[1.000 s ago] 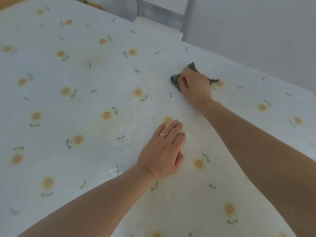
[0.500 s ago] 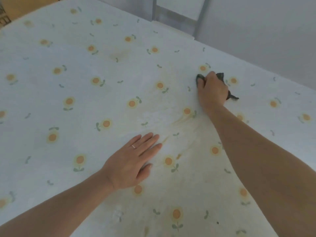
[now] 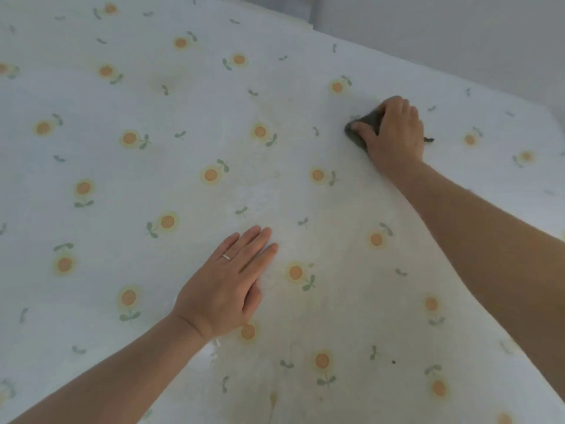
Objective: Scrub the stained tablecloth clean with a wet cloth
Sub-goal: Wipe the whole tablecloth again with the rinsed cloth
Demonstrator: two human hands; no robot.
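A white tablecloth (image 3: 153, 166) printed with small orange flowers covers the whole table. Faint yellowish stains (image 3: 321, 316) spread over its middle and near part, and a paler one (image 3: 165, 79) lies further back. My right hand (image 3: 394, 134) presses a dark grey-green cloth (image 3: 365, 123) flat on the tablecloth at the upper right; most of the cloth is hidden under the palm. My left hand (image 3: 226, 286), with a ring on one finger, lies flat on the tablecloth in the middle, fingers together, holding nothing.
The table's far edge (image 3: 428, 61) runs diagonally at the upper right, with a grey floor (image 3: 458, 29) beyond it. A small dark speck (image 3: 393, 361) sits on the cloth near the front. A wet shiny patch (image 3: 214, 350) shows beside my left wrist.
My view has dipped and closed in on the table. My right hand has slid the cloth a little further across the tablecloth. My left hand stays pressed flat.
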